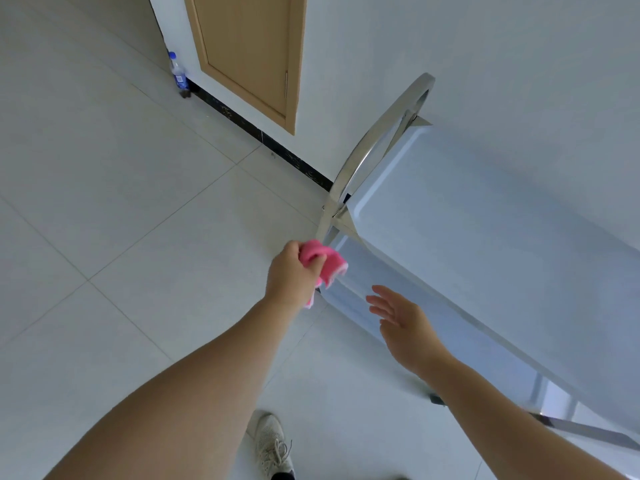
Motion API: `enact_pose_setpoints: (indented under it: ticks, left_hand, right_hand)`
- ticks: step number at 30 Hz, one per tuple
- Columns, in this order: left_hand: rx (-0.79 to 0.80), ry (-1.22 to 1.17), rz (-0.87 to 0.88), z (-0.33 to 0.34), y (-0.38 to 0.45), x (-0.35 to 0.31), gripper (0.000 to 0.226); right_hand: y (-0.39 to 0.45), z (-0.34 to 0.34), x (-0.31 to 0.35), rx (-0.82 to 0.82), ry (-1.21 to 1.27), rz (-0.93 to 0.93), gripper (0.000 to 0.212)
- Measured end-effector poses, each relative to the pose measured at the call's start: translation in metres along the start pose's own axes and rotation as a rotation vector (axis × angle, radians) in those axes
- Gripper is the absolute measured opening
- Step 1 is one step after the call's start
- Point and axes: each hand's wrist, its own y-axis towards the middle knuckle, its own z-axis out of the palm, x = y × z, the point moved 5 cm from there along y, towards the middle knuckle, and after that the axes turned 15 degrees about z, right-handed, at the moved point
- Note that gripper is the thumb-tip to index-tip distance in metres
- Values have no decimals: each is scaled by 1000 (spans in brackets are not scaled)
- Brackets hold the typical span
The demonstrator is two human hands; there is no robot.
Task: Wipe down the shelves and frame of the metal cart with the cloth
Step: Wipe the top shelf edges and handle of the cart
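Now wiping the frame post (323,223) of the metal cart (485,237), just past the left hand (291,275), with the pink cloth (323,259) squeezed in its fingers. Right hand (405,320) open, holding nothing, beside the lower shelf (367,271). Probably lots left; cannot tell which shelves are clean.

The left hand (289,275) grips a pink cloth (323,261) against the cart (485,220) frame's near-left post; the right hand (405,323) hovers, fingers straight, over the lower shelf (363,271).

Bunched pink cloth (323,259) seemingly against cart (485,216) post
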Motion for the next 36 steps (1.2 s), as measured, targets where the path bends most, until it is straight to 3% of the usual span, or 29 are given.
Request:
enact_pose_setpoints:
  ticks: [7, 13, 19, 23, 27, 31, 36]
  left_hand:
    - [-328, -120, -205, 47, 62, 23, 24]
    - [-444, -430, -207, 88, 82, 17, 18]
    - [-445, -374, -221, 99, 72, 18, 31]
    - [-437, -428, -269, 121, 59, 3, 25]
    - [-402, -447, -210, 134, 48, -7, 13]
    - [-385, -463, -211, 152, 32, -19, 22]
    - [-300, -494, -251, 193, 8, -31, 12]
  right_hand:
    - [16, -25, -78, -35, 17, -18, 58]
    - [25, -54, -114, -74, 36, -1, 61]
    - [21, -68, -123, -95, 50, 12, 58]
    - [12, -76, -130, -104, 81, 26, 56]
    - [1, -85, -142, -118, 106, 46, 54]
    - [-10, -93, -156, -128, 113, 69, 52]
    - [-26, -110, -176, -158, 151, 91, 51]
